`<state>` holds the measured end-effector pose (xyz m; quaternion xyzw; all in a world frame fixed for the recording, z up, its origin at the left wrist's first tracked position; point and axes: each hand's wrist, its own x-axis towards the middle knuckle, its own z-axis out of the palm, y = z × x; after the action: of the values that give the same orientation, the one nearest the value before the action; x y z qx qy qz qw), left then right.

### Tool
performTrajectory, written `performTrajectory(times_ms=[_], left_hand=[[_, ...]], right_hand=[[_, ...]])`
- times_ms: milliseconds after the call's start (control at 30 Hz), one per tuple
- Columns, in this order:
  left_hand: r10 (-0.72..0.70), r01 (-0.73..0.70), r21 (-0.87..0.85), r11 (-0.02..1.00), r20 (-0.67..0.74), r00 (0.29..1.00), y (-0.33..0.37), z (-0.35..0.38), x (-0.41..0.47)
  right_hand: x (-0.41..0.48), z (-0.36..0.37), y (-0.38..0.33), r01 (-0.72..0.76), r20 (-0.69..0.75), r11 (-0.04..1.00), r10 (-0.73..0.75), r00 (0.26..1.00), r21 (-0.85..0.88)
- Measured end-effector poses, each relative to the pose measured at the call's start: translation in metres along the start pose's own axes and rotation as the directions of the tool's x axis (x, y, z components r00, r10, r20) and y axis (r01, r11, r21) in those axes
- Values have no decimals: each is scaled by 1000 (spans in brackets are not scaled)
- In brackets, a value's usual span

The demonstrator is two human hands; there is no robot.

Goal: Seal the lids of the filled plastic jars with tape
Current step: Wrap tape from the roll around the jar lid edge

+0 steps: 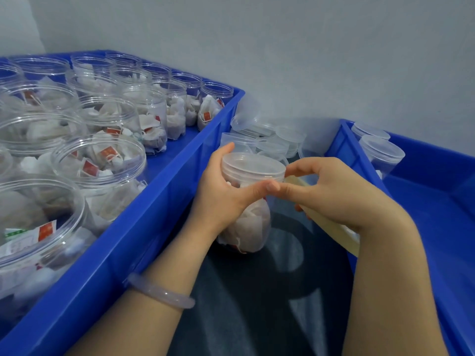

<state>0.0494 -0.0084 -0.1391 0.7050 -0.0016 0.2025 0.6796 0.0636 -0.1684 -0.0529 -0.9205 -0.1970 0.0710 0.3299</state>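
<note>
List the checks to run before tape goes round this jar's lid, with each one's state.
1. Lid sits on the mouth of the jar: ok. Screwed tight: cannot tell.
2. Jar filled: ok, white bags show through its wall.
3. Left hand grips the jar just below the lid: ok.
4. Tape roll held in the right hand: ok.
5. Tape end stuck at the lid's seam: cannot tell, because both thumbs meet over that spot.
</note>
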Motion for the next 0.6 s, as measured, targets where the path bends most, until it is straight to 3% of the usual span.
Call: performTrajectory(times_ms=[133, 333, 600], left_hand=[[3, -3, -72, 997, 8, 1000, 1, -3, 2], [-68, 86, -270, 959, 75, 995, -1, -2, 3], [-64, 126, -356, 926, 180, 982, -4, -1, 0]], right_hand=[[-11, -9, 5, -21, 157, 997, 9, 988, 73], [-10, -12, 5, 10, -8, 1000, -10, 1000, 26], [-7, -6, 11, -47, 129, 980, 22, 991, 194]])
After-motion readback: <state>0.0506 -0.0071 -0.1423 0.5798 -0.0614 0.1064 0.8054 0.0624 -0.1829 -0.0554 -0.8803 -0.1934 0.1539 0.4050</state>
